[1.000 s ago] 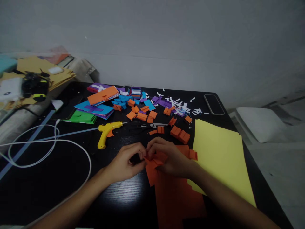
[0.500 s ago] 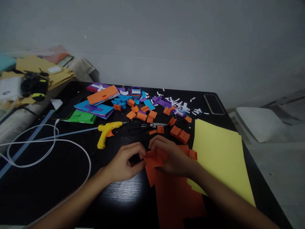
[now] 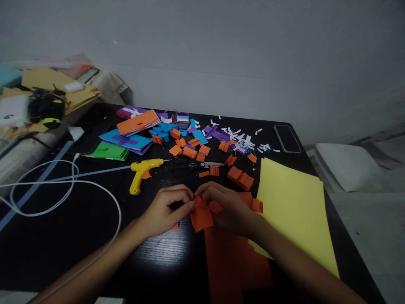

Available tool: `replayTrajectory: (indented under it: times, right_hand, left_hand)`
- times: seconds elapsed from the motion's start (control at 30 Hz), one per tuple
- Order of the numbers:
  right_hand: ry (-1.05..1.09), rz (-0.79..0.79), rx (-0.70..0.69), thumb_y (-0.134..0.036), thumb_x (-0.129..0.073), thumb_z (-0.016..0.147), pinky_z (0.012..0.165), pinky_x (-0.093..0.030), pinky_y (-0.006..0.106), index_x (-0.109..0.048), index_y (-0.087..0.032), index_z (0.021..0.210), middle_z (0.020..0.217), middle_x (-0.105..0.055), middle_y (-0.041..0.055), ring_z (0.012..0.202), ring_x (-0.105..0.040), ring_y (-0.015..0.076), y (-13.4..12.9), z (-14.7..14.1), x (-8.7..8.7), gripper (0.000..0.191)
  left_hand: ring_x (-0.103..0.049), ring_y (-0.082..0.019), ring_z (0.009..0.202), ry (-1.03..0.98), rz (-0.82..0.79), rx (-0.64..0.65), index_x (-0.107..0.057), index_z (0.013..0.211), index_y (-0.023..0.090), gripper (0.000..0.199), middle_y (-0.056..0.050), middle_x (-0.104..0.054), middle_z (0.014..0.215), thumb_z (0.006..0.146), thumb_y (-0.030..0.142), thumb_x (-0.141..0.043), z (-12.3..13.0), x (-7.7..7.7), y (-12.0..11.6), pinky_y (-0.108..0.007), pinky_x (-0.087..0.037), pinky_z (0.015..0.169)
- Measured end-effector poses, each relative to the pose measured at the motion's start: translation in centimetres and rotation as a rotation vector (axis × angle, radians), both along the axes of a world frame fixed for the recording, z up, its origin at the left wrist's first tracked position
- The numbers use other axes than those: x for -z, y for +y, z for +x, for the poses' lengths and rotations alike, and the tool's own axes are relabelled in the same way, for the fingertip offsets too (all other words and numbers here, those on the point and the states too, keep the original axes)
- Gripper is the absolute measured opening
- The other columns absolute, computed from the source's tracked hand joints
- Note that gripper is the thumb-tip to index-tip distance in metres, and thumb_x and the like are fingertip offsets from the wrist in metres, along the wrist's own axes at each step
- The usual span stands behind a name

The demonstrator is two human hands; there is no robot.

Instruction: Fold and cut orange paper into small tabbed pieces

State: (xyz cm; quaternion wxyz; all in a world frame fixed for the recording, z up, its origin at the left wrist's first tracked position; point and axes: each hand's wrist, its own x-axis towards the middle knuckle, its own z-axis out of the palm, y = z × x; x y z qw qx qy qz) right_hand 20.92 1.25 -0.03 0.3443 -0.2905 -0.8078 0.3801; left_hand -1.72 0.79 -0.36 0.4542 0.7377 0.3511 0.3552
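At twelve o'clock we see the glossy black tabletop [image 3: 164,253], faintly wood-grained under its glare. Near eleven, the glue gun [image 3: 138,179] looks like smooth yellow plastic. The scissors [image 3: 212,164] at twelve show metal blades. Towards two, our yellow sheets [image 3: 292,211] are matt, smooth paper.

No text is legible; the dark mark [image 3: 9,116] on the white object [image 3: 18,105] is blurred.

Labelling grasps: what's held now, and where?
A small orange paper piece, pinched near its upper edge by the left hand. The right hand is at its upper right; its exact grip can't be told.
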Motion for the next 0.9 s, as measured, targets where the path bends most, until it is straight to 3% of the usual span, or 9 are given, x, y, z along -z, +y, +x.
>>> replayTrajectory:
  times: [0.17,0.3,0.63,0.77,0.9]
  right_hand:
    - [0.01,0.047,-0.007,0.006,-0.052,0.078,0.081,-0.054,0.029,-0.049,-0.023,0.09,0.111,-0.064,0.0085,0.1,-0.065,0.0187,-0.1,-0.1,0.3,0.032]
    - [0.003,0.08,-0.019,0.005,-0.052,0.08,0.084,-0.054,0.029,-0.051,-0.024,0.094,0.113,-0.061,0.008,0.103,-0.063,0.0182,-0.2,-0.1,0.6,0.032]
    - [0.054,0.052,-0.011,0.009,-0.055,0.074,0.084,-0.054,0.028,-0.056,-0.023,0.093,0.11,-0.058,0.0061,0.102,-0.061,0.0176,-0.3,-0.2,0.2,0.037]
    - [0.112,-0.062,-0.005,0.008,-0.056,0.076,0.08,-0.056,0.027,-0.061,-0.022,0.097,0.111,-0.059,0.0065,0.099,-0.063,0.0169,-0.2,-0.2,-0.2,0.038]
    - [0.171,-0.332,0.019,0.003,-0.056,0.078,0.081,-0.059,0.028,-0.063,-0.023,0.105,0.112,-0.061,0.0064,0.101,-0.064,0.0177,0.0,0.0,-0.3,0.038]
  left_hand:
    - [-0.06,-0.013,0.075,0.033,-0.126,-0.027,-0.065,0.083,0.017,0.007,-0.001,-0.066,0.082,0.09,0.014,-0.064,0.2,0.1,0.0,-0.023,-0.047,0.069]
    - [-0.056,-0.012,0.073,0.069,-0.197,-0.034,-0.063,0.09,0.018,0.009,0.003,-0.061,0.078,0.085,0.01,-0.064,0.3,-0.1,-0.1,-0.022,-0.045,0.068]
    - [-0.058,-0.011,0.071,0.056,-0.078,-0.111,-0.065,0.085,0.018,0.005,0.002,-0.063,0.077,0.087,0.014,-0.066,0.6,0.3,-0.4,-0.021,-0.047,0.067]
    - [-0.061,-0.012,0.072,0.045,-0.05,-0.134,-0.068,0.086,0.017,0.003,0.001,-0.067,0.079,0.087,0.015,-0.068,0.6,0.2,-0.2,-0.021,-0.049,0.068]
    - [-0.062,-0.011,0.069,0.031,-0.06,-0.153,-0.069,0.086,0.017,0.002,0.001,-0.068,0.076,0.086,0.016,-0.071,0.4,0.1,-0.2,-0.02,-0.049,0.065]
